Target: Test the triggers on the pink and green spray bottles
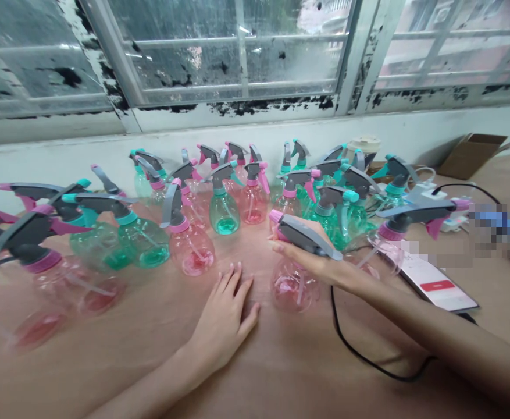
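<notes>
My right hand (313, 259) is wrapped round the grey and pink trigger head of a pink spray bottle (290, 285), which stands on the wooden table (281, 372) in front of me. My left hand (224, 320) lies flat on the table just left of that bottle, fingers stretched out, holding nothing. Several pink and green spray bottles with grey triggers stand in a wide arc behind both hands, among them a pink one (190, 247) and a green one (223, 210).
A black cable (359, 352) loops across the table under my right forearm. A white card with a red patch (435, 282) lies at the right. A cardboard box (473, 154) and a lidded cup (363, 145) stand by the wall below the window.
</notes>
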A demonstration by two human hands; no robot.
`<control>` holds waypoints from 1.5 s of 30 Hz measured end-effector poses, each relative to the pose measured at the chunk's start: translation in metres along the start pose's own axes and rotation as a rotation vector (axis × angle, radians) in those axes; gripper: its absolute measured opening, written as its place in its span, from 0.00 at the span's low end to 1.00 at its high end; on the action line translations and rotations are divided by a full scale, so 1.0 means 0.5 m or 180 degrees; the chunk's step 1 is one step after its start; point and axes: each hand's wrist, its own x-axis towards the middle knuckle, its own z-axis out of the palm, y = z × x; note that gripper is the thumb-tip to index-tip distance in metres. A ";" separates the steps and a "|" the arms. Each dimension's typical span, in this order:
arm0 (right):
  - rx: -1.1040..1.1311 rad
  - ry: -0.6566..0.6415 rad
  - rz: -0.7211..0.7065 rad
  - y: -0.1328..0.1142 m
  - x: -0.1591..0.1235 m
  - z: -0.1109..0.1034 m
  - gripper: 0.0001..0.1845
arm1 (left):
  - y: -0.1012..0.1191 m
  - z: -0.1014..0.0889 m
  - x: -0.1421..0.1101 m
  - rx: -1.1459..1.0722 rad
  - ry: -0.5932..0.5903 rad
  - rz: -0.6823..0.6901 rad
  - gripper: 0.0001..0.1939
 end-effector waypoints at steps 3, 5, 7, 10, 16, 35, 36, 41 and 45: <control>0.0001 -0.0036 0.0079 -0.003 0.002 0.001 0.16 | 0.000 -0.001 0.000 -0.0009 -0.0015 -0.0010 0.26; 0.0161 -0.0096 0.0185 -0.002 0.005 0.002 0.14 | 0.001 -0.003 0.000 0.0010 -0.0045 -0.0020 0.26; 0.0355 -0.0113 0.0317 0.002 0.005 0.001 0.12 | 0.002 -0.005 0.000 0.0037 -0.0075 -0.0025 0.26; 0.0457 -0.0082 0.0472 0.009 0.002 -0.002 0.10 | 0.003 -0.006 0.001 0.0064 -0.0095 -0.0020 0.26; 0.0280 -0.0084 0.0241 0.011 -0.011 0.000 0.11 | 0.000 -0.001 -0.001 -0.0010 0.0002 0.0000 0.25; 0.0236 -0.0170 0.0142 -0.021 -0.010 0.012 0.11 | 0.003 -0.003 0.001 0.0023 -0.0085 -0.0035 0.26; 0.0240 -0.0168 0.0182 -0.020 -0.011 0.014 0.11 | 0.003 -0.003 0.001 0.0045 -0.0087 -0.0034 0.26; 0.0092 -0.0047 0.0100 -0.017 -0.011 0.016 0.11 | 0.002 -0.003 0.000 0.0075 -0.0008 0.0012 0.25; 0.0103 -0.0062 0.0102 -0.015 -0.012 0.014 0.11 | 0.002 -0.004 0.001 0.0007 -0.0057 -0.0031 0.26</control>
